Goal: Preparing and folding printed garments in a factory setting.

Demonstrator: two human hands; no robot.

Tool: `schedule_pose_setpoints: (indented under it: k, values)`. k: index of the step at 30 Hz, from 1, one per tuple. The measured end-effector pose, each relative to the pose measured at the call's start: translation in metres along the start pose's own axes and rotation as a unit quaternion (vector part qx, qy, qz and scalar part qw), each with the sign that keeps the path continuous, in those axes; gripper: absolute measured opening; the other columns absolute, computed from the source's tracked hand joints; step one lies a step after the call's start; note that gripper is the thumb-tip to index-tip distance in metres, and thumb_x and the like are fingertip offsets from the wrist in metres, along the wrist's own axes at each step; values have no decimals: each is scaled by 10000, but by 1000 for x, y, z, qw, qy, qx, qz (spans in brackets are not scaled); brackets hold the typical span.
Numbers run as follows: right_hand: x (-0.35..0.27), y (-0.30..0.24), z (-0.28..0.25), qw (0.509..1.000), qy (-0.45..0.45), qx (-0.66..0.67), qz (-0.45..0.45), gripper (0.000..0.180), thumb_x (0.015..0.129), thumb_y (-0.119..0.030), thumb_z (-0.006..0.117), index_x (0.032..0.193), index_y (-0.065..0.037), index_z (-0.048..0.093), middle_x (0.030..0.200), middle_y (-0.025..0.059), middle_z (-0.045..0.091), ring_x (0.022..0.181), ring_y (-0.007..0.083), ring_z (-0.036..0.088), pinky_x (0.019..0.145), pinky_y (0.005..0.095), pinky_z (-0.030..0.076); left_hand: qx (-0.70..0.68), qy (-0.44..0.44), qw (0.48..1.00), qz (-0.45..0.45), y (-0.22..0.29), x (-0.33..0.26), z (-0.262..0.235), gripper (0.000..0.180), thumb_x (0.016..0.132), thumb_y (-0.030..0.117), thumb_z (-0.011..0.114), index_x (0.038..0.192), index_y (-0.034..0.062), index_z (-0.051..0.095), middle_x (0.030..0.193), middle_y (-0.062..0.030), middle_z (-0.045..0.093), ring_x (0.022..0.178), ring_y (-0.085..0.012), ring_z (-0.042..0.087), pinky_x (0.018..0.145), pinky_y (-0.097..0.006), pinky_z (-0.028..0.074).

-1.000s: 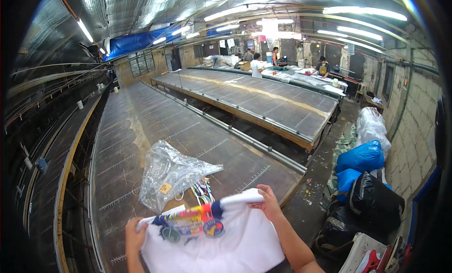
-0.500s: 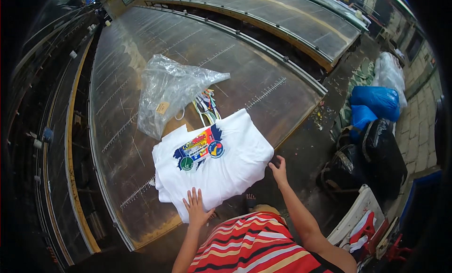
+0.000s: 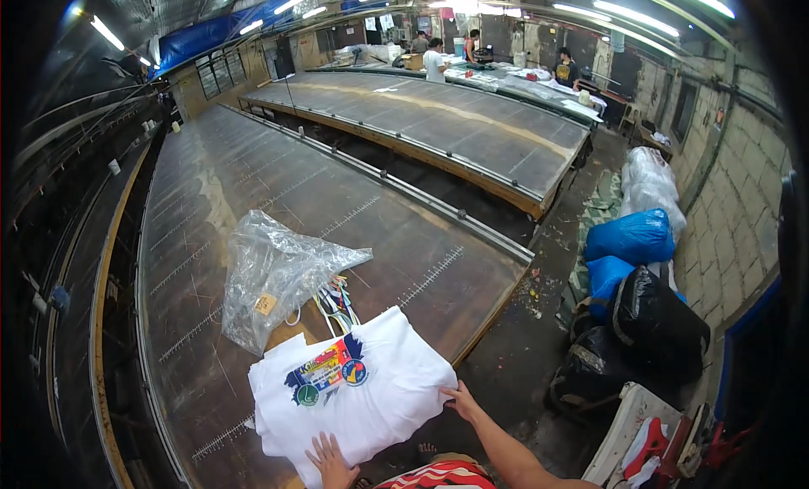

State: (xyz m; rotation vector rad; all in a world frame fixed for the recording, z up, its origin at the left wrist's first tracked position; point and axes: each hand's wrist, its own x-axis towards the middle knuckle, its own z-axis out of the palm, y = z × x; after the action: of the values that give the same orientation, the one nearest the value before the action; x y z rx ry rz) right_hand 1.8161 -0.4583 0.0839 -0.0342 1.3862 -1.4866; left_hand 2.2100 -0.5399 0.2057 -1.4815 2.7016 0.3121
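Observation:
A folded white shirt (image 3: 371, 413) with a colourful print lies at the near end of the long dark table (image 3: 421, 228), partly over its edge. My left hand (image 3: 331, 465) rests flat on the shirt's near side, fingers spread. At the shirt's right edge, the fingers of my right hand (image 3: 460, 401) close on the cloth; part of that grip is hidden. Just beyond the shirt lies a bundle of coloured cords (image 3: 336, 303). A crumpled clear plastic bag (image 3: 270, 265) with a small tan label lies behind it on the left.
A metal rail (image 3: 383, 174) with small stops runs along the table's far side. Another long table (image 3: 472, 126) stands beyond a gap. Blue plastic sacks (image 3: 632, 236) and black bags (image 3: 661, 320) are piled by the block wall at right. Several people work at the back.
The view has tilted up, so the shirt and hands appear lower and the far room shows. My right hand has come onto the shirt's right edge. My left hand stays flat on the cloth.

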Motion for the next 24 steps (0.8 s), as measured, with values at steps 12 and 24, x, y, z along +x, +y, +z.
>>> schedule_pose_setpoints:
  k: [12, 24]
  values:
    - [-76, -90, 63, 988, -155, 19, 7, 751, 785, -245, 824, 1398, -11, 459, 1317, 119, 582, 1176, 257, 583, 1002, 410, 478, -44, -32, 998, -10, -1, 1, 0, 1380, 553, 627, 824, 1531, -40, 115, 1605, -267, 57, 1477, -481, -50, 1086, -726, -67]
    - [-234, -139, 280, 927, -358, 87, -68, 611, 864, -215, 762, 1370, -40, 467, 1228, 69, 598, 1108, 194, 596, 937, 368, 498, -424, 248, 866, -96, -35, -31, -39, 431, 693, 8, 680, 1117, -47, 629, 1023, -232, 688, 1019, -329, 666, 887, -390, 494]
